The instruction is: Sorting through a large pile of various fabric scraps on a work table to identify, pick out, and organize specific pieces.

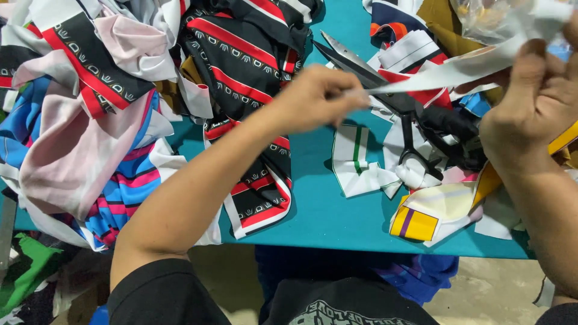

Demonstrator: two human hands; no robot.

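White fabric strip stretches taut between both hands above the teal desk, its long axis running left to right and rising toward the right. Left hand pinches its lower end with clenched fingers; right hand grips the upper end. Black-handled scissors lie directly beneath, nearer the left hand.
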